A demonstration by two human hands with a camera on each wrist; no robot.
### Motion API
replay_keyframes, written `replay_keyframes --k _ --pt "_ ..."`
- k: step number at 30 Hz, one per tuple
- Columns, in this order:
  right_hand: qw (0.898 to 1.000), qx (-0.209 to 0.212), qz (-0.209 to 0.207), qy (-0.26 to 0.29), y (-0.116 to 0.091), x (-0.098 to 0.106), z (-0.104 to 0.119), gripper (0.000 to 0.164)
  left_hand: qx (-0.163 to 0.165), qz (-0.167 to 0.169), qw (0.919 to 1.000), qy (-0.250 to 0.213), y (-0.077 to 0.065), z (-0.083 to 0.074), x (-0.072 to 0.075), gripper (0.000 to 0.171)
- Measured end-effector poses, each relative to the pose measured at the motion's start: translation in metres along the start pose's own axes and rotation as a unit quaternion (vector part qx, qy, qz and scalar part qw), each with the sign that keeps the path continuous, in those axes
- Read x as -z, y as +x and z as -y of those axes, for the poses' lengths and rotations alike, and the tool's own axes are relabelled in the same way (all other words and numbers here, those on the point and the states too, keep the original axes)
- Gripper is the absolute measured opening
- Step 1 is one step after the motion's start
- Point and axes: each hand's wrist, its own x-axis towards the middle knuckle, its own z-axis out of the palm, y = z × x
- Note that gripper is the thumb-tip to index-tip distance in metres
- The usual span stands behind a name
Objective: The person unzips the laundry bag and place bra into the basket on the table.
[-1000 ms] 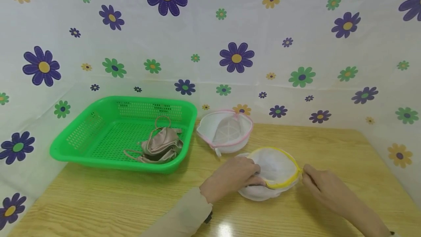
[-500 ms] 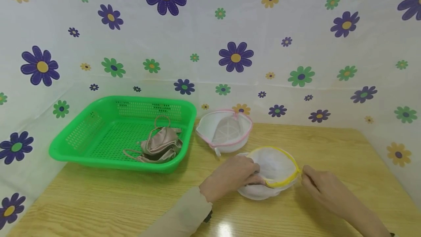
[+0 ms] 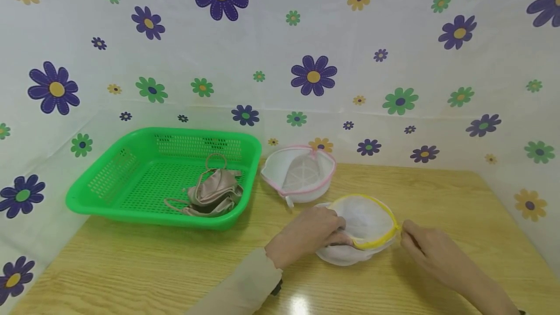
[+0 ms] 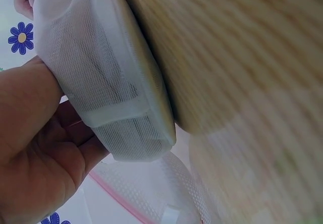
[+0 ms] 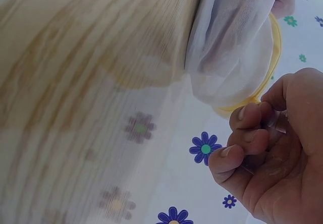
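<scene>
A white mesh laundry bag [image 3: 365, 218] with a yellow zipper [image 3: 377, 245] around its opening rests on the table. My left hand [image 3: 308, 235] grips the bag's left side near the rim, with some fingers hidden inside or behind it. In the left wrist view, that hand [image 4: 45, 148] is against the mesh wall [image 4: 96, 67]. At the bag's right end, my right hand [image 3: 437, 254] pinches the end of the yellow zipper. The right wrist view shows thumb and forefinger of the right hand [image 5: 277, 148] meeting there, the other fingers curled. The pull itself is mostly covered.
Behind the bag stands a second white mesh laundry bag [image 3: 321, 186] with pink trim, its top open. On the left, a green plastic basket [image 3: 175, 220] holds a crumpled satin-like beige garment [image 3: 216, 191] with straps. A flower-patterned sheet [image 3: 262, 38] hangs behind the wooden table [image 3: 153, 266].
</scene>
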Motion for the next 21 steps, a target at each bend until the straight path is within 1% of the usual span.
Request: replay_keyframes --k 11,21 --pt "1.000 0.012 -0.006 0.003 -0.0018 0.0000 0.0012 0.037 0.005 0.004 1.0000 -0.001 -0.0001 0.0002 -0.0003 0.036" --pt "1.000 0.003 -0.005 0.004 -0.0016 0.0008 0.0032 0.038 0.003 0.003 1.0000 -0.006 -0.0004 0.0005 -0.0002 0.035"
